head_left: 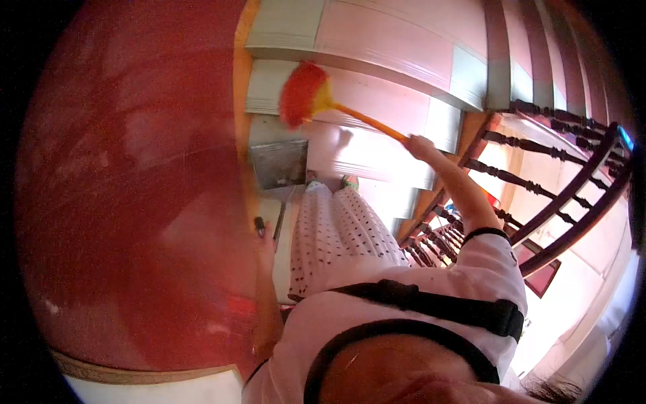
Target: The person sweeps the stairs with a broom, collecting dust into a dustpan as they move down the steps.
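My right hand [420, 147] is closed around the orange handle of a broom [370, 121]. The broom's red bristle head [301, 94] with its yellow base is lifted over the stairs, slightly blurred. At the lower left, my left hand [267, 240] is closed around the long handle of a dustpan, with a black end showing beside the fingers. The grey dustpan [277, 163] rests on a step by the wall, near my feet. Its contents are too blurred to make out.
Pale tiled stairs [390, 87] rise ahead of me. A red wall [134, 168] with an orange edge strip runs along the left. Dark turned-wood railing balusters [505, 172] and a curved handrail [572, 209] stand on the right.
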The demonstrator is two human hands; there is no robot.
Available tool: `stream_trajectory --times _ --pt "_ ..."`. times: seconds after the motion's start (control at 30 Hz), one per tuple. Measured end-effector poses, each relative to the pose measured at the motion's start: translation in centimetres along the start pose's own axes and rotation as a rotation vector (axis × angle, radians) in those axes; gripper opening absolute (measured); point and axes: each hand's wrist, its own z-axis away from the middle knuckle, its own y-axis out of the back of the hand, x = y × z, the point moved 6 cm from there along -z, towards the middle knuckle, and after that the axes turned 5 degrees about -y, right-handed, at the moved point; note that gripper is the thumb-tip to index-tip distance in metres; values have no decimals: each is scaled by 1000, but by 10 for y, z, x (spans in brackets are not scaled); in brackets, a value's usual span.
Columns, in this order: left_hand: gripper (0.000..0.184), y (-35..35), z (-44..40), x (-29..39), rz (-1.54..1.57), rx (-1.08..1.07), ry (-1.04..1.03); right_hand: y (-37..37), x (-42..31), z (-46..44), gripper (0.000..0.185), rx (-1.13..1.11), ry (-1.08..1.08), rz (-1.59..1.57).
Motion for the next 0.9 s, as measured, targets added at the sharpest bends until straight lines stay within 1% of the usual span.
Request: stream_trajectory --times 0.03,0.07,0.1,0.13,0.17,0.2,0.23,0.27,0.33,0.37,0.4,0.47,0.5,0.53,0.57,0.6,0.63,0.67,0.7,0.73,0.8,0.83,0.87,0.9 --pt "31 -2 -6 -4 43 50 -134 -5 23 27 41 117 161 203" --pt "31 -1 1 9 37 43 -140 -13 63 48 34 81 -67 30" --pt "30 -1 8 26 94 -19 -95 -43 93 55 27 -38 23 141" --pt "30 -4 18 36 150 -77 -50 -56 106 77 25 -20 40 170" --pt "30 -4 22 40 140 -86 -66 -67 119 99 22 2 50 194" --pt "29 -7 26 44 118 -107 -71 -149 159 87 21 392 464 481" --pt "29 -12 29 49 96 -132 -78 -131 157 111 23 327 309 259" --pt "29 -16 34 54 87 -154 -98 -98 139 151 27 260 152 31" --pt "30 -16 43 59 -36 -87 -152 -51 114 215 34 93 -151 -652" --pt "30 -21 42 57 -48 -116 -171 -24 97 249 37 12 -243 -723" --pt "30 -23 35 53 -31 -101 -230 -10 87 277 36 41 -275 -855" --pt "30 -29 26 52 -21 -107 -306 -27 101 307 32 -83 -345 -950" --pt "32 -31 23 53 -53 -130 -310 -34 110 321 29 -222 -325 -851" --pt "33 -33 22 56 -82 -147 -314 -37 108 340 34 -366 -226 -993" --pt "33 -34 17 58 -85 -163 -327 -49 98 355 39 -457 -192 -1127" --pt "34 -36 18 68 -102 -118 -437 -57 87 373 46 -548 -149 -1255" --pt "35 -37 23 76 -119 -72 -543 -61 69 385 50 -648 -160 -1502" --pt "35 -37 26 81 -122 -82 -550 -58 42 395 56 -749 -166 -1752" --pt "35 -37 26 83 -100 -132 -429 -68 41 401 47 -657 -429 -1876" --pt "36 -36 26 81 -83 -179 -304 -77 42 401 47 -656 -426 -1883" --pt "36 -32 26 82 -62 -181 -314 -96 54 395 56 -448 -507 -2021" --pt "36 -32 27 79 -28 -180 -313 -94 59 396 58 -410 -525 -2044" --pt "36 -29 26 75 -27 -174 -310 -87 64 393 54 -264 -565 -2106" --pt "36 -26 22 73 -54 -183 -300 -83 68 389 44 -227 -622 -2076"
